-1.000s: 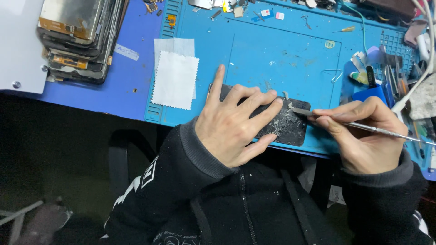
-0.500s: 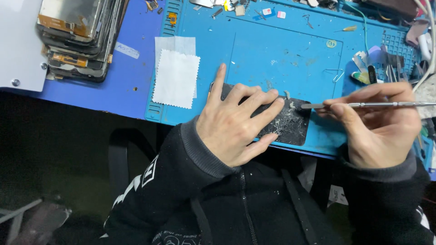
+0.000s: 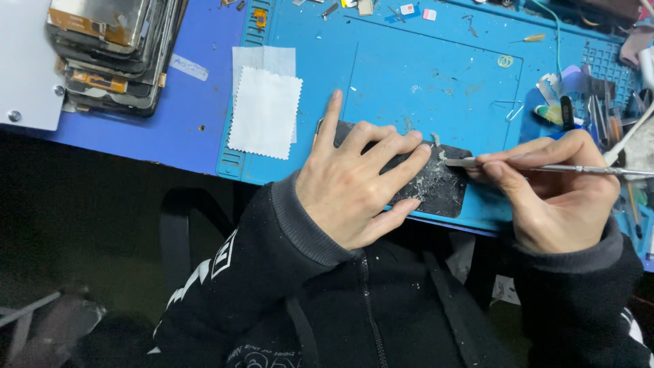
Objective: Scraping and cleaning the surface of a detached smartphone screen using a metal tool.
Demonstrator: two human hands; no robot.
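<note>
At your 10 o'clock a stack of screens [image 3: 112, 51] leans at the far corner of the blue table [image 3: 184, 123], beside a white plate [image 3: 24, 68]. Toward 11 o'clock two white cloths [image 3: 264, 112] lie overlapped, straddling the near-left edge of the teal mat [image 3: 436, 75].

Your left hand [image 3: 354, 184] lies flat, at about 12 o'clock and close in, on the dark panel [image 3: 436, 184]. Its fingers [image 3: 381, 146] are spread apart and pressed down on the panel, the forefinger pointing to 12 o'clock along the panel's left end, the others fanned toward 2 o'clock. The panel rests on the near strip of the mat, its long side running from 11 toward 3 o'clock, and pale scrapings dust its right half.

Your right hand [image 3: 552, 194], at 2 o'clock, pinches a thin metal tool [image 3: 545, 166] between thumb and forefinger, the fingers closed tight on the shaft. The tool lies nearly level, handle out toward 3 o'clock, and its flat tip touches the panel's far right corner, just beside your left fingertips.

Farther out at 2 o'clock, small tools [image 3: 593, 102] crowd the mat's right edge, and bits of parts [image 3: 415, 9] dot its far rim at 12 o'clock.
</note>
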